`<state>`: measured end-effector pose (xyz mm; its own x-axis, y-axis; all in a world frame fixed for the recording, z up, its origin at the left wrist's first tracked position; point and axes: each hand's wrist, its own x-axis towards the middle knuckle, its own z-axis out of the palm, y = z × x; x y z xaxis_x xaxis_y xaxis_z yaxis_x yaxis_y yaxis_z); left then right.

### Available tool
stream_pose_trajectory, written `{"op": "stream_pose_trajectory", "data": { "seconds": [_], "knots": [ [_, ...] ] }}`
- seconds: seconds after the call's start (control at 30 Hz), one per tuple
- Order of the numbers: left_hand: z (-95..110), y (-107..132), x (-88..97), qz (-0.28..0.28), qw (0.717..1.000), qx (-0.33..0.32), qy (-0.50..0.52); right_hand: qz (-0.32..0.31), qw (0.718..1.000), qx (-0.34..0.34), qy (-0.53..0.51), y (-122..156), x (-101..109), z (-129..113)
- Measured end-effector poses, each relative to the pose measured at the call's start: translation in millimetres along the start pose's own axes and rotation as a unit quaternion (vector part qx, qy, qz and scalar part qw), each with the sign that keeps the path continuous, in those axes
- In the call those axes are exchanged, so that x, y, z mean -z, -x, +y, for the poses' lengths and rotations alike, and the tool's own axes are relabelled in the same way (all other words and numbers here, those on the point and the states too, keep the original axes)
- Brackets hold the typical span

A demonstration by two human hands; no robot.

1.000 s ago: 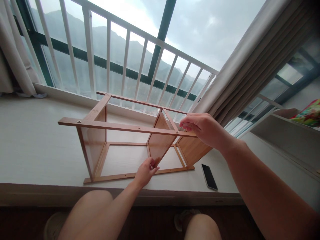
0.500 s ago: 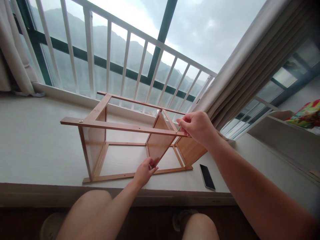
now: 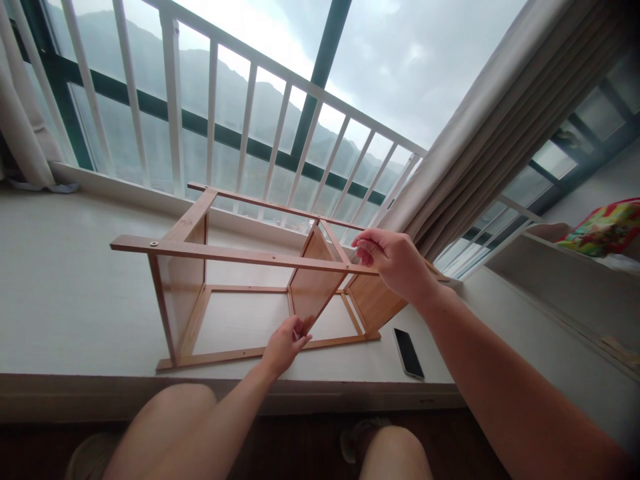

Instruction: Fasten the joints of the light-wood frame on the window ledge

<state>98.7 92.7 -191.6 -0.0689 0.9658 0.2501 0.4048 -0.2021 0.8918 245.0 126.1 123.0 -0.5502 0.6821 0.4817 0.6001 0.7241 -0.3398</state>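
A wooden shelf rack (image 3: 235, 255) lies on its side on the white ledge, its panels standing upright between the rails. At the lower edge of its middle shelf panel (image 3: 320, 270), my left hand (image 3: 284, 347) has its fingers closed on the board. My right hand (image 3: 395, 257) hovers at the upper front rail, beside the joint with that panel. Its fingers are curled together, and whatever they may hold is too small or hidden to make out. A small bolt head (image 3: 347, 266) shows in the rail just left of those fingers. Another metal fitting (image 3: 154, 244) sits near the rail's left end.
A black phone (image 3: 409, 353) lies on the ledge (image 3: 65, 287) to the right of the rack. Behind stands a white railing (image 3: 173, 107) before the window. A beige curtain (image 3: 465, 133) hangs at right, near a shelf with a colourful bag (image 3: 605, 227).
My right hand has drawn slightly away from the bolt, and the small pale thing at its fingertips no longer shows. The left hand keeps its grip on the panel. The whole view has shifted slightly.
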Motion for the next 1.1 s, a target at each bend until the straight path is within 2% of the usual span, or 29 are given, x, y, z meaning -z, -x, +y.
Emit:
{"op": "stream_pose_trajectory", "data": {
  "seconds": [0.27, 0.7, 0.87, 1.0, 1.1],
  "knots": [
    [4, 1, 1.3, 0.001, 1.0, 0.005, -0.001, -0.025, 0.999, 0.038, 0.019, 2, 0, 1],
    [-3, 0, -1.5, 0.006, 1.0, -0.005, -0.003, -0.049, 0.998, 0.027, -0.001, -1, 2, 2],
    [-1, 0, -0.6, 0.005, 1.0, -0.004, -0.003, 0.012, 0.994, 0.0, 0.104, -1, -1, -5],
    [0, 0, -0.8, 0.006, 1.0, -0.003, -0.004, 0.058, 0.988, -0.052, 0.132, -2, -10, -11],
    [1, 0, 0.0, 0.004, 1.0, -0.003, -0.003, 0.095, 0.983, -0.05, 0.151, -3, -14, -12]
  ]
}}
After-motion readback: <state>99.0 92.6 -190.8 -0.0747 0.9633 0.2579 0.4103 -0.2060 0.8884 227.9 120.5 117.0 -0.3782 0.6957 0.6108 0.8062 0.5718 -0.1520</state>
